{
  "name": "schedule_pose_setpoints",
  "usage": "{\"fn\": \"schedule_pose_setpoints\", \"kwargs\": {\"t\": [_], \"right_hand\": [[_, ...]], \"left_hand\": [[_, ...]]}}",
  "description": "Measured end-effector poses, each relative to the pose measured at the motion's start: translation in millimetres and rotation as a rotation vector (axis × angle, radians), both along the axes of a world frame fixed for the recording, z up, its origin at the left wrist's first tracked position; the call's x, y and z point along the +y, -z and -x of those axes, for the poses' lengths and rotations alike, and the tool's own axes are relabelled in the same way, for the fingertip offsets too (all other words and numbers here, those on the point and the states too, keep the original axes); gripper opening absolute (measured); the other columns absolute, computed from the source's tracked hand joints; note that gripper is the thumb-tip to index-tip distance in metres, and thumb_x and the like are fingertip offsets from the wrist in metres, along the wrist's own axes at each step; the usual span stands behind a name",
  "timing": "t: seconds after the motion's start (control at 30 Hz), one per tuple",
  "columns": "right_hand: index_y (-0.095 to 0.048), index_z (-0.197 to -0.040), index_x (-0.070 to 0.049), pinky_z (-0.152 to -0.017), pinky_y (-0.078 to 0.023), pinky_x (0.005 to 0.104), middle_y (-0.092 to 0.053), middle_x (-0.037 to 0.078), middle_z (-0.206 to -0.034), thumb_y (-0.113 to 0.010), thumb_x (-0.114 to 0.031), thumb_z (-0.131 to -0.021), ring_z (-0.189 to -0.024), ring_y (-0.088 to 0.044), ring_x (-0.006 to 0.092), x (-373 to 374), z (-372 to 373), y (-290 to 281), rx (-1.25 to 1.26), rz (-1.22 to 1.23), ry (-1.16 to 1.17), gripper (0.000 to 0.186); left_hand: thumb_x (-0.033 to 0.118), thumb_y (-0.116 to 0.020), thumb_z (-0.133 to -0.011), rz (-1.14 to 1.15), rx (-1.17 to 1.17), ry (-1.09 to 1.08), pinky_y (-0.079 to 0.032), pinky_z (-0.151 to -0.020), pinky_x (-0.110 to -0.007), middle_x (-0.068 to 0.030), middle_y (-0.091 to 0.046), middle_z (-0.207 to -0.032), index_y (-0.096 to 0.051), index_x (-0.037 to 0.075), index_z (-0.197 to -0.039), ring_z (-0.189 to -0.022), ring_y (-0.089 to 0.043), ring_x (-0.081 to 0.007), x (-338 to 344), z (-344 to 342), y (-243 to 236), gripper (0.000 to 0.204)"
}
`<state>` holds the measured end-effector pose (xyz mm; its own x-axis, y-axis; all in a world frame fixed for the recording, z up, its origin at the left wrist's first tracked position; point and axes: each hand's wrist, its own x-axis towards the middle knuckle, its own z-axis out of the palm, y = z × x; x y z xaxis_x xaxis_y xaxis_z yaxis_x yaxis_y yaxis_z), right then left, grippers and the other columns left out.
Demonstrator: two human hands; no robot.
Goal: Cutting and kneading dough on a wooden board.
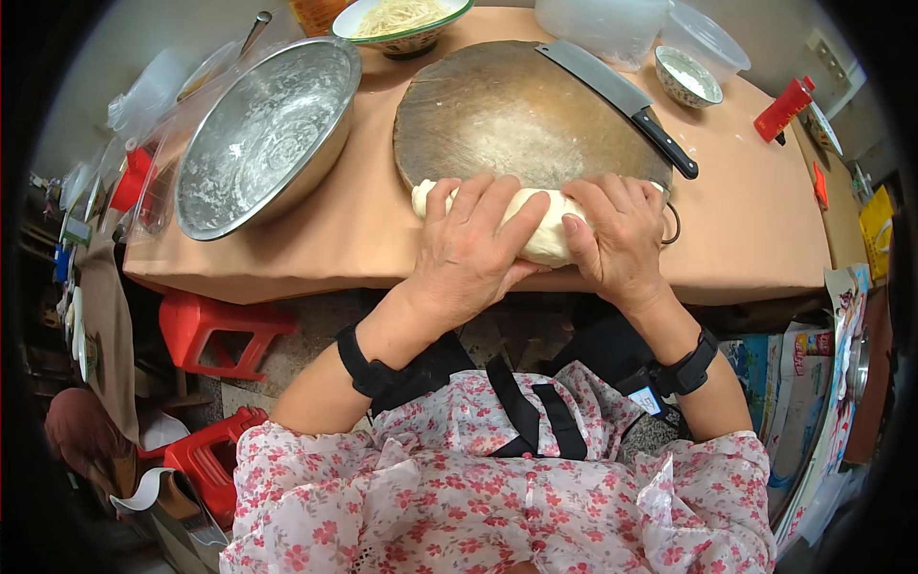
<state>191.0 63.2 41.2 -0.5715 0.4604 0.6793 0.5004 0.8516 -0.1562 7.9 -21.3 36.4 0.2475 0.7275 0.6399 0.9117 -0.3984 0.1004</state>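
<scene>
both my hands are clamped on a pale roll of dough (550,239) at the near edge of a round wooden board (492,110), my left hand (473,239) draped over its left part and my right hand (620,228) closed about its right part, thumb laid along it; the bare middle bulges between them. whether its weight rests on the board or in my palms, i cannot tell from this angle. the dough looks soft and smooth, likely heavy for its bulk, apt to sag if hoisted by one end and to dent under a fingertip; it may cling to bare skin more than slip. the sound hold, in my judgement, is a broad one, palms spread toward both ends with fingers supporting the underside, rather than a pinch at the middle. beyond my grip, a cleaver (612,94) lies over the board's right side, its handle nearest my right hand; left of my grip sits a white-streaked metal basin (273,134), and farther off to the right stands a small patterned bowl (687,88)
</scene>
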Motion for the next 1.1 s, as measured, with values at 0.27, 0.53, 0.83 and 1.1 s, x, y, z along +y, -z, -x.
{"fn": "schedule_pose_setpoints", "kwargs": {"t": [0.27, 0.53, 0.83, 1.1], "right_hand": [[-0.064, -0.075, -0.011, -0.065, -0.045, 0.0480, -0.063, 0.015, -0.070, -0.048, -0.040, -0.095, -0.070, -0.061, 0.0387, 41, 22, 0, 0.076, 0.373, 0.134, 0.039], [-0.064, -0.074, -0.008, -0.065, -0.046, 0.0515, -0.063, 0.017, -0.069, -0.049, -0.042, -0.095, -0.069, -0.061, 0.0414, 51, 24, -22, 0.082, 0.358, 0.149, 0.042], [-0.064, -0.073, -0.005, -0.061, -0.046, 0.0442, -0.062, 0.014, -0.071, -0.064, -0.035, -0.088, -0.067, -0.061, 0.0343, 51, 15, -30, 0.064, 0.250, 0.036, 0.034], [-0.064, -0.087, -0.007, -0.071, -0.045, 0.0462, -0.066, 0.012, -0.080, -0.054, -0.036, -0.089, -0.080, -0.063, 0.0333, 49, 19, -23, -0.004, 0.308, 0.097, 0.031]], "left_hand": [[0.044, -0.069, -0.079, 0.242, -0.037, -0.042, -0.040, -0.084, -0.041, -0.0098, -0.060, -0.105, -0.056, 0.010, -0.118, -0.101, -0.057, -0.0299, 39, 13, -8, 0.053], [0.036, -0.073, -0.078, 0.287, -0.168, 0.075, -0.040, -0.084, -0.042, -0.0075, -0.061, -0.102, -0.058, 0.014, -0.117, -0.103, -0.057, -0.0281, 57, 25, -18, 0.047], [0.032, -0.081, -0.070, 0.063, 0.028, 0.081, -0.041, -0.086, -0.043, -0.0092, -0.059, -0.100, -0.062, 0.010, -0.104, -0.100, -0.057, -0.0290, 48, 14, -22, 0.044], [0.057, -0.058, -0.087, 0.080, -0.268, 0.067, -0.042, -0.087, -0.047, -0.0127, -0.061, -0.106, -0.060, 0.007, -0.110, -0.097, -0.058, -0.0343, 65, -12, -18, 0.054]]}}
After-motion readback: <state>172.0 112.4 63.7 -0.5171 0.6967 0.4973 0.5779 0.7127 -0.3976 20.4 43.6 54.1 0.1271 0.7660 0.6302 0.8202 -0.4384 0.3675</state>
